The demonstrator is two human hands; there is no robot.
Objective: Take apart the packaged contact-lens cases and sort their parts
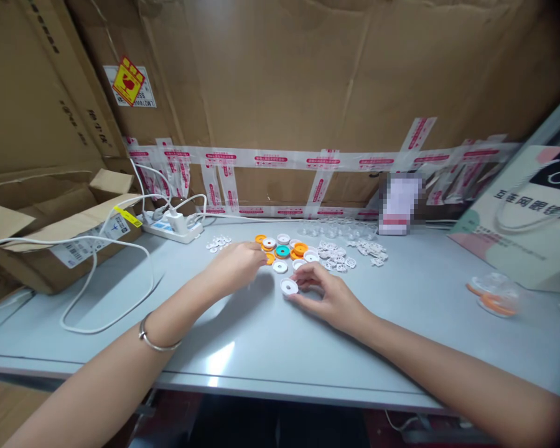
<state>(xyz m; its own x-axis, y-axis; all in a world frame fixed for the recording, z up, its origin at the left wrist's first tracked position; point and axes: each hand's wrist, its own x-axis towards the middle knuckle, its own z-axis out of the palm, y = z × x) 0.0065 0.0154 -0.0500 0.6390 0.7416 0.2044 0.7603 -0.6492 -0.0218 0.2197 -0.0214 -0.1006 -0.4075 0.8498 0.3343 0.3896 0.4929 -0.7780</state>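
Between the thumb and fingers of my right hand (329, 295) is a white plastic ring-shaped cap (288, 287) with a hole in its middle, tilted toward me. My left hand (242, 264) reaches over the left edge of a group of round caps, its fingers bent together beside an orange cap (270, 258). Whether those fingertips hold anything is hidden. A teal cap (282, 251), another orange cap (300, 249) and several white caps lie close by on the grey table (242, 354). One white cap (280, 267) sits between my two hands.
White openwork parts (336, 256) are heaped right of the caps, with clear plastic pieces (336, 228) behind. Small white parts (218, 242) lie left. A phone (397, 205) leans at the back. A power strip (175, 230), open carton (60, 249) and paper bag (522, 218) flank the table.
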